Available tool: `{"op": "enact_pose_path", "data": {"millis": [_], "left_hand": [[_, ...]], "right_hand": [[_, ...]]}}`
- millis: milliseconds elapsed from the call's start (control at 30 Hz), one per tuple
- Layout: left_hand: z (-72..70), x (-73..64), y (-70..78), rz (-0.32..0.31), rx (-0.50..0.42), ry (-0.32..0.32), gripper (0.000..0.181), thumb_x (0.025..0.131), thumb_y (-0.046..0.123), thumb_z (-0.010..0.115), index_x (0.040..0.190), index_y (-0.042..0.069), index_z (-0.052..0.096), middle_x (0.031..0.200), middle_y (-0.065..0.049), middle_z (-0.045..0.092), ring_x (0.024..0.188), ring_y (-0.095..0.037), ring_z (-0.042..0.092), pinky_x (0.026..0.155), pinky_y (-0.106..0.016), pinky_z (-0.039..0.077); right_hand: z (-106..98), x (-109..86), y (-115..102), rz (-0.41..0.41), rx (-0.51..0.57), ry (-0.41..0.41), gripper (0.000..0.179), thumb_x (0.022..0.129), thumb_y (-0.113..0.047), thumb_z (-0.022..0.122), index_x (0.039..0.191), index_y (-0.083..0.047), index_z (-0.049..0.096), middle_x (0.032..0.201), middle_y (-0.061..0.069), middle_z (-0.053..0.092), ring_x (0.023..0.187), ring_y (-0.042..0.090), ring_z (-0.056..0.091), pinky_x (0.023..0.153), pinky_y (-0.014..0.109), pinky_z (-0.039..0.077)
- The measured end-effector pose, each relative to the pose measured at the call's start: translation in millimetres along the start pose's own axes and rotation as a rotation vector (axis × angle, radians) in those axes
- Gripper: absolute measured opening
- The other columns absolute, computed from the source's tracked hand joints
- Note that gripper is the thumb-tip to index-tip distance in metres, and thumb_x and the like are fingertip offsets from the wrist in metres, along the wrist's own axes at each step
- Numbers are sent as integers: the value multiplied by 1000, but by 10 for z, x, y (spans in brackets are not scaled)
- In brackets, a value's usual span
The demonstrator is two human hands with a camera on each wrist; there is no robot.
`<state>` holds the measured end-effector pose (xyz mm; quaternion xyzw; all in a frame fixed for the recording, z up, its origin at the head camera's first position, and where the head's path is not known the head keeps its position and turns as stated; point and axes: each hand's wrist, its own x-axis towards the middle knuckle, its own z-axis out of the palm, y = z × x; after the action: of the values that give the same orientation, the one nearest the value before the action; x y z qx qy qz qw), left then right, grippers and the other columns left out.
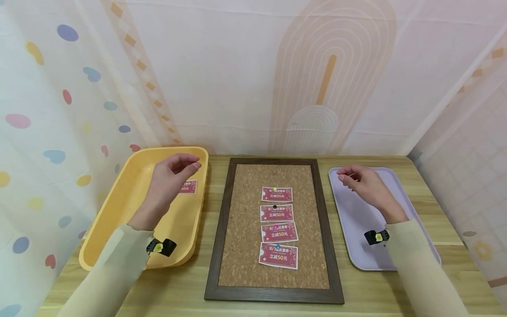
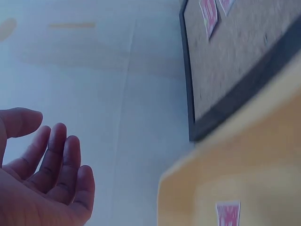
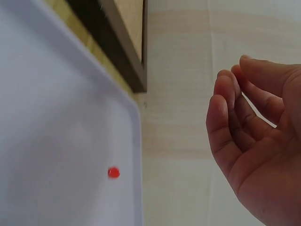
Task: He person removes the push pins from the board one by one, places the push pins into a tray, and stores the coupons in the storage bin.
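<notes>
My left hand [image 1: 166,182] hovers over the yellow tray [image 1: 136,165] with loosely bent fingers and holds nothing. A pink printed coupon [image 1: 188,187] lies in that tray, partly behind the hand in the head view. On the right, my right hand [image 1: 368,187] hangs above the lilac tray [image 1: 364,246], its fingers loosely curled around nothing. One small red pin [image 3: 114,172] lies in the lilac tray, visible in the right wrist view. Between the trays, several matching coupons [image 1: 277,193] run down a cork board [image 1: 241,233], each with a coloured pin near its top edge.
A dark wooden frame [image 1: 273,294] borders the cork board, which lies on the wood-grain table [image 1: 178,295]. Patterned curtains [image 1: 229,79] hang behind and at both sides. Each sleeve cuff carries a small black strap [image 1: 160,246].
</notes>
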<state>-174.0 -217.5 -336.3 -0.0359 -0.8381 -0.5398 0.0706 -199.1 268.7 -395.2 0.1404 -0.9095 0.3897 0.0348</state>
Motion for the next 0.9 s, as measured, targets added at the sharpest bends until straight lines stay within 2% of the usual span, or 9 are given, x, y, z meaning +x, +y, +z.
{"op": "enact_pose_path", "data": {"millis": [233,500,700,900], "left_hand": [[278,-118,79,5,-47,-30,32,101,24,69,122,-1,69,112,-10,70,96,-12,62,79,-19,50],[569,-141,95,13,-92,-59,27,101,18,69,121,0,70,115,-13,70,99,-17,62,82,-21,50],[777,-138,31,-50,-135,-89,28,102,18,67,125,0,68,119,-12,68,104,-21,60,88,-28,50],[969,-155,20,-115,-150,-104,28,102,18,66,125,2,68,120,-13,67,106,-25,58,91,-36,49]], "right_hand": [[109,15,-168,-15,3,15,22,103,-16,64,116,1,70,96,16,72,83,20,63,70,26,49],[231,43,-346,-30,28,22,21,103,-16,65,115,1,70,103,12,72,90,22,62,77,27,48],[334,84,-444,-28,50,-16,22,104,-19,65,118,-3,70,105,10,72,89,23,61,76,33,49],[441,120,-517,-40,91,-37,21,103,-15,65,117,0,69,100,10,70,84,23,57,72,30,48]]}}
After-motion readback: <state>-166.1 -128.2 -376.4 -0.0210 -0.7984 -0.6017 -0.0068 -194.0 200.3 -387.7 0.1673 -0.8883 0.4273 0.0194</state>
